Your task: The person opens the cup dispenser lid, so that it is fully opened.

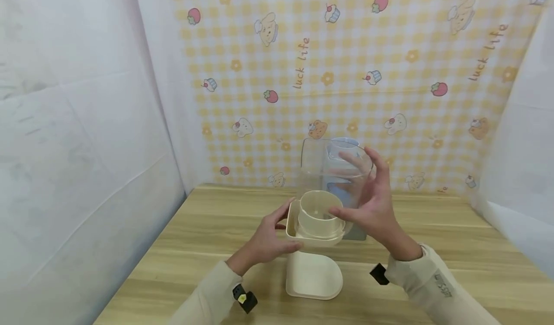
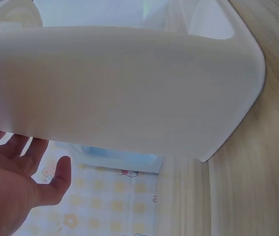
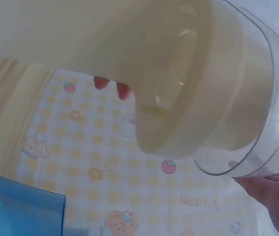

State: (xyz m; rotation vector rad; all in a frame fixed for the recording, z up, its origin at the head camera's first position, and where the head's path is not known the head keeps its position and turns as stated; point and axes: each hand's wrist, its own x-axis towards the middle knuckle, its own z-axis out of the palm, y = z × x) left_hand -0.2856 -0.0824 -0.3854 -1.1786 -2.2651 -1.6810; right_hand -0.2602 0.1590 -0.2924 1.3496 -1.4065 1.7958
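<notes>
My left hand (image 1: pixel 269 241) (image 2: pixel 12 182) grips the left side of a cream tray (image 1: pixel 318 243) (image 2: pixel 115 93), fingers behind it and thumb at its front edge. Above the tray is a round cream cup-like part (image 1: pixel 321 224) (image 3: pixel 198 88), tilted, with its open rim upward in the head view. My right hand (image 1: pixel 376 209) (image 3: pixel 277 199) holds a clear container (image 1: pixel 311 157) (image 3: pixel 277 88) by its right side, the thumb over the cream part's rim. Whether the cream part is fixed to the clear container, I cannot tell.
A rounded cream lid or shallow tray (image 1: pixel 314 275) lies on the wooden table (image 1: pixel 225 219) below the hands. Behind the clear container stands a blue box-like object (image 1: pixel 357 232) (image 3: pixel 24 206), partly hidden. A patterned cloth (image 1: pixel 238 99) hangs behind the table.
</notes>
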